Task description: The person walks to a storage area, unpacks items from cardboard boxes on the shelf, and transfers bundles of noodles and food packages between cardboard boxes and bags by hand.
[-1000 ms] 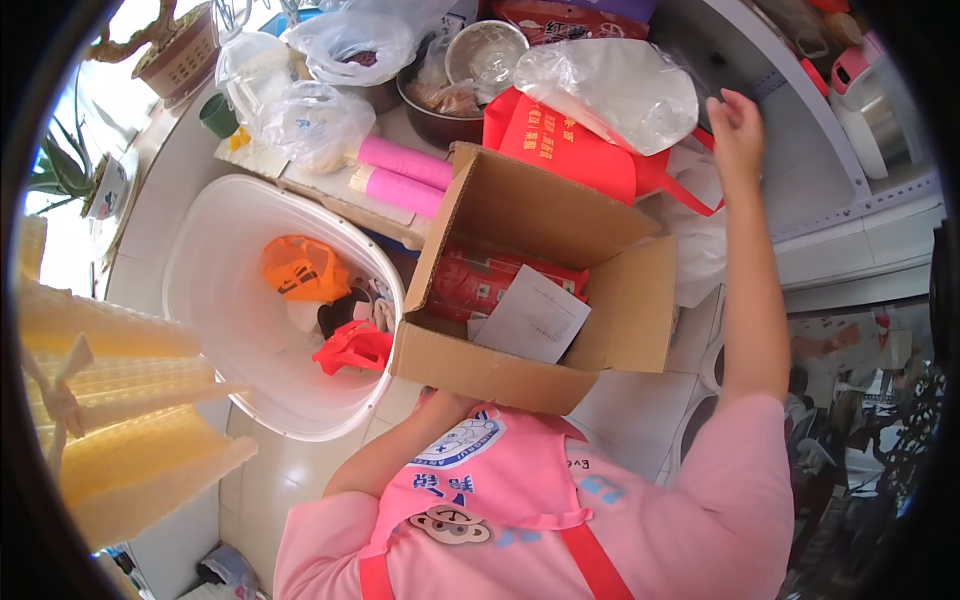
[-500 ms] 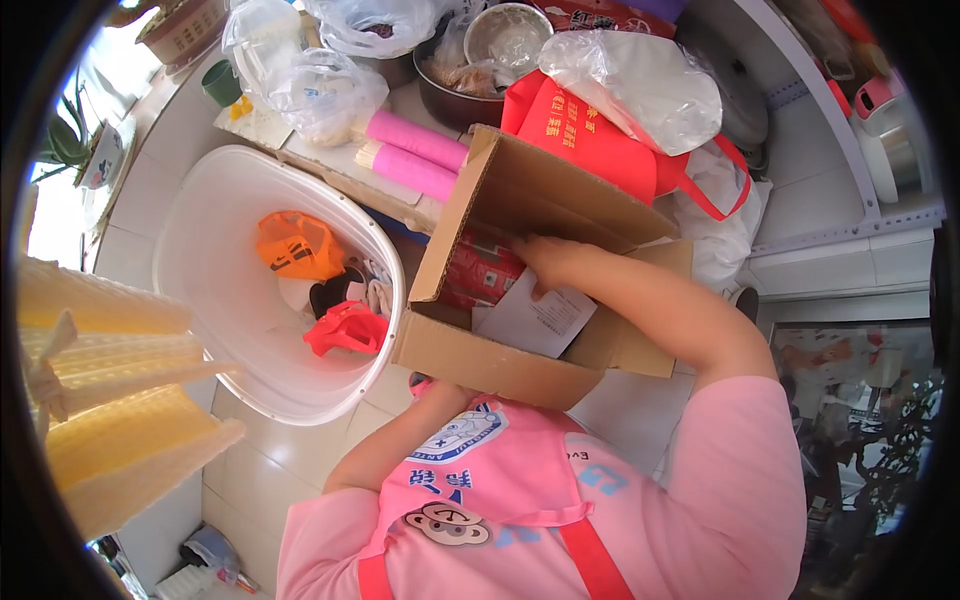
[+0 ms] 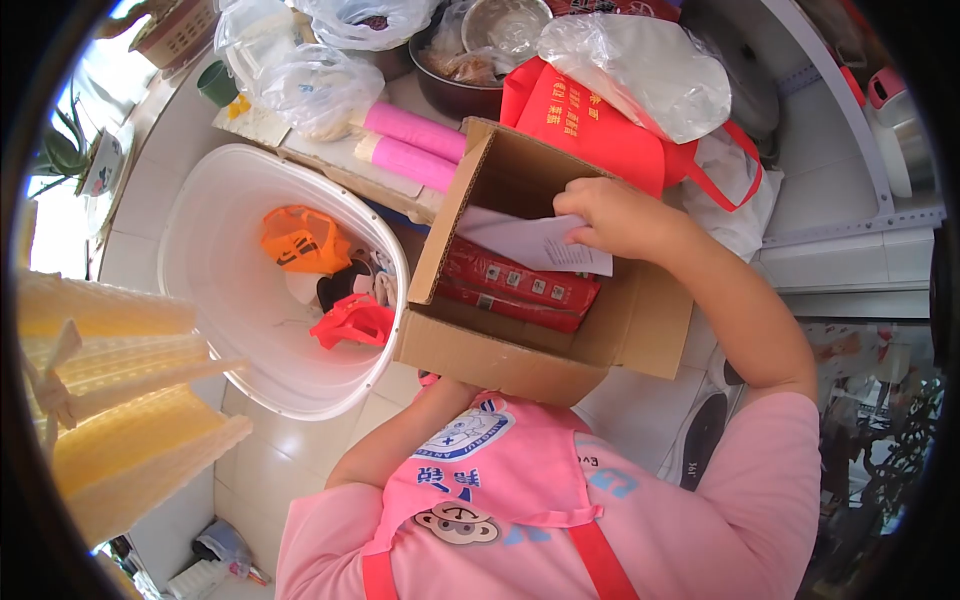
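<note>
Pinching a white printed sheet of paper (image 3: 520, 240) near its upper edge, the person's right hand (image 3: 612, 212) works at one o'clock inside a brown open-topped cardboard box (image 3: 505, 362). The grip is nearly closed, thumb against fingers, with only the paper in it. The sheet hangs at a tilt over the glossy red printed packets (image 3: 530, 288) in the box; whether its left end rests on anything, I cannot tell.

The left hand (image 3: 458, 392) meets the box at seven o'clock and is mostly hidden by the near wall, so I cannot tell how its fingers stand.

To my eye, the step in hand is handling this loose sheet apart from the packets. The next move calls for a light, sure pinch, the paper kept off the flaps, and the box held steady.

Beside the box, at nine o'clock, stands a large white plastic tub (image 3: 185, 205) holding an orange plastic bag (image 3: 305, 240), a red bag (image 3: 355, 321) and some dark items too jumbled to name. Towards eleven, the bench (image 3: 345, 163) carries two pink-wrapped cylinders (image 3: 415, 148) and a dark round pot (image 3: 452, 88) with a metal bowl (image 3: 505, 28); at twelve lies a red bag with yellow lettering (image 3: 575, 120).
</note>
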Motion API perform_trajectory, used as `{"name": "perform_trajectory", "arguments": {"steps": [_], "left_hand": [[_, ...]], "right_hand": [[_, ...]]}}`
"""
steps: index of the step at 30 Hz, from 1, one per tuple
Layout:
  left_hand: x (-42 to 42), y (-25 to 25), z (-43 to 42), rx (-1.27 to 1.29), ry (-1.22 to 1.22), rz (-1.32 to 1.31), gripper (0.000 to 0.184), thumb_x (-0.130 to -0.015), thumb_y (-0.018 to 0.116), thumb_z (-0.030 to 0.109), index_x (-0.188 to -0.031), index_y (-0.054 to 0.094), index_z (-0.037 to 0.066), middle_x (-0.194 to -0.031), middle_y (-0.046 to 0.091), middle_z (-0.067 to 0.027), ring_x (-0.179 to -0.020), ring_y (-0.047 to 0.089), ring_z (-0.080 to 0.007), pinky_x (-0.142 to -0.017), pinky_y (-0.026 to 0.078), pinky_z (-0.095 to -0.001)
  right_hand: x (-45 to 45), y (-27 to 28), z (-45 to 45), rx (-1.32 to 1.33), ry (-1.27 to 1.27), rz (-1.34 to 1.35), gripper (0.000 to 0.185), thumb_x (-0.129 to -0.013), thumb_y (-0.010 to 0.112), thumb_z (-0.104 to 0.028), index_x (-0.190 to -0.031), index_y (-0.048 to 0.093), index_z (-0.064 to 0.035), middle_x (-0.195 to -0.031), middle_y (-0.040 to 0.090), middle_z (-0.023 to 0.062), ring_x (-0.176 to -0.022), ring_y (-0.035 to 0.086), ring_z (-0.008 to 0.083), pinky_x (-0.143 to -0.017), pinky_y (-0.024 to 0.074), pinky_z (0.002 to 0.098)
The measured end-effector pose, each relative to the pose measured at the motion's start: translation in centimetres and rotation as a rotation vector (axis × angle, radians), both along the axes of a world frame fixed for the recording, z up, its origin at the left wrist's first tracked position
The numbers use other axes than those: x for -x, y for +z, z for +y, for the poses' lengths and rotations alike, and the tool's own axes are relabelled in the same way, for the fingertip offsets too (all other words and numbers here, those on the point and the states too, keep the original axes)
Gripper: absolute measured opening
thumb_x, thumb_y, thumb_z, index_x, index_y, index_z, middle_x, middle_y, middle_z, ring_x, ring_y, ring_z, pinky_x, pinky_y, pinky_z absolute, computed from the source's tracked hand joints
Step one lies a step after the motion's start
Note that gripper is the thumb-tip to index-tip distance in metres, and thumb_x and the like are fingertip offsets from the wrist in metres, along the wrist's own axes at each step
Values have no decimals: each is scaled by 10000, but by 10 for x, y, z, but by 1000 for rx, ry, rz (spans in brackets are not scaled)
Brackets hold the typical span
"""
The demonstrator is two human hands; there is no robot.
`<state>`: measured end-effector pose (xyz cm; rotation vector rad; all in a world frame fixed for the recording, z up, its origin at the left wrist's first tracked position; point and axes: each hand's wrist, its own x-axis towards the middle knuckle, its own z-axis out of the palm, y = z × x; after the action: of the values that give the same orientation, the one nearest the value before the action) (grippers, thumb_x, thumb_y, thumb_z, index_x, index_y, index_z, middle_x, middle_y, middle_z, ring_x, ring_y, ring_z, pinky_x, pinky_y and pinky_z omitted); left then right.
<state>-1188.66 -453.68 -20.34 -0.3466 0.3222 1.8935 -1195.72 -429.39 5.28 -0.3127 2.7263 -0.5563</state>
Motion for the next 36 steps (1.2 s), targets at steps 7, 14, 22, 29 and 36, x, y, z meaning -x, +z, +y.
{"name": "perform_trajectory", "arguments": {"steps": [7,14,22,29,36], "left_hand": [[2,1,-2,3,28,-12,488,-946,501,373,-1390,415,189,-1371,483,-38,-1193,500,-228,-1029,374,-399],[16,-3,-39,-36,117,-3,491,-946,502,377,-1391,413,191,-1374,480,-35,-1193,501,-228,-1032,371,-398],[89,148,-101,691,104,1125,838,-873,553,508,-1477,222,30,-1476,347,-156,-1320,402,-280,-1080,299,-383],[105,120,-58,1042,-216,1231,492,-961,513,345,-1322,463,15,-1193,588,-154,-1098,543,-211,-944,412,-331],[102,134,-51,959,-226,1081,443,-1009,406,354,-1304,483,32,-1147,605,-128,-1057,522,-184,-935,402,-320]], "right_hand": [[-12,-33,28,-179,102,425,152,-715,659,-17,-789,527,-26,-889,538,100,-879,555,304,-720,462,394],[-6,-45,41,-150,84,530,157,-696,642,9,-756,502,-26,-870,518,95,-843,538,290,-714,452,395],[-4,-49,45,-118,66,556,179,-676,651,25,-755,497,-22,-869,517,100,-841,530,301,-709,449,400],[-6,-48,47,-93,86,545,111,-688,602,-10,-721,503,-45,-820,508,107,-835,543,295,-699,449,394],[-23,-14,33,116,97,460,112,-699,618,10,-740,523,-34,-845,573,116,-853,566,321,-714,466,391]]}}
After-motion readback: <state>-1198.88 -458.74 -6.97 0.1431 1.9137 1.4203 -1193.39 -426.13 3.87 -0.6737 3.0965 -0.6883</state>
